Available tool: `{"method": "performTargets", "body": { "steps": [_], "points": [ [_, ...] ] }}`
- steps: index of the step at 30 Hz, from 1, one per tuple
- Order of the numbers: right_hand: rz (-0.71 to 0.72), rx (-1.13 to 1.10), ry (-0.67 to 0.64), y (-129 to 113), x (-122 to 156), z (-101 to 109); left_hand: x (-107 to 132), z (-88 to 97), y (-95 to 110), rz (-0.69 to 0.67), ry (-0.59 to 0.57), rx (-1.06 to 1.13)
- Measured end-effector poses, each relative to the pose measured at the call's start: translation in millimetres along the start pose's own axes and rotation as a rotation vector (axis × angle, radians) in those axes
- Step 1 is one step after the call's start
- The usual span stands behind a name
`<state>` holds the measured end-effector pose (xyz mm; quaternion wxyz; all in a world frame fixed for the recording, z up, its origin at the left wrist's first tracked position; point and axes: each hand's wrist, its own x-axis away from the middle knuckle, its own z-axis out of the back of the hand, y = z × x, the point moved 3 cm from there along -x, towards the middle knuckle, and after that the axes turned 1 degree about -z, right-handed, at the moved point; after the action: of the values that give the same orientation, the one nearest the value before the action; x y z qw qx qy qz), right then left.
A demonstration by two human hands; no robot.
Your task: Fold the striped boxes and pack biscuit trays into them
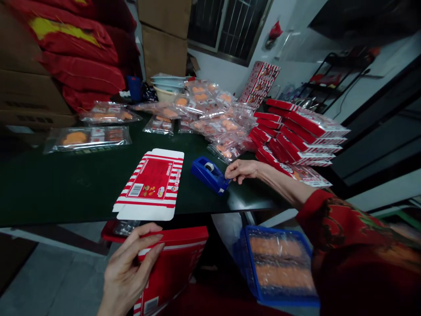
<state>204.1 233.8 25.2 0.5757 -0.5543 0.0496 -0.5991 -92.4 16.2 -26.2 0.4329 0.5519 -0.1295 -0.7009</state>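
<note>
My left hand [131, 267] is closed on the top edge of a red and white striped carton [177, 259] that I hold below the table's front edge; a clear packet shows in its open left end. My right hand [241, 170] reaches across the dark table [66, 188], fingertips pinched at the end of a blue tape dispenser [209, 174]. Whether tape is between the fingers I cannot make out. A flat, unfolded striped carton [149, 184] lies on the table between my hands.
Several clear packets of orange snacks [217, 118] are heaped at the back of the table. A stack of filled red cartons [299, 136] stands on the right. A blue crate [279, 267] with packets sits on the floor. Cardboard boxes and red sacks [79, 66] rise behind.
</note>
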Motion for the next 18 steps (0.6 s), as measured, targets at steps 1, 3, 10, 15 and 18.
{"method": "performTargets", "body": {
  "steps": [1, 3, 10, 15, 18],
  "points": [
    [-0.007, -0.019, 0.013, 1, 3, -3, -2, -1.5, 2, -0.002, -0.002, 0.004],
    [-0.022, -0.057, 0.051, 3, 6, -8, -5, -4.2, 5, -0.002, -0.009, 0.005],
    [-0.110, -0.212, 0.201, 8, 7, -19, -7, -6.6, 6, -0.005, 0.015, 0.030],
    [-0.066, -0.378, 0.341, 8, 12, -14, -5, -6.9, 4, 0.006, 0.021, 0.054],
    [0.006, -0.485, 0.389, 10, 21, -10, -5, -7.9, 3, 0.010, 0.016, 0.074]
  ]
}}
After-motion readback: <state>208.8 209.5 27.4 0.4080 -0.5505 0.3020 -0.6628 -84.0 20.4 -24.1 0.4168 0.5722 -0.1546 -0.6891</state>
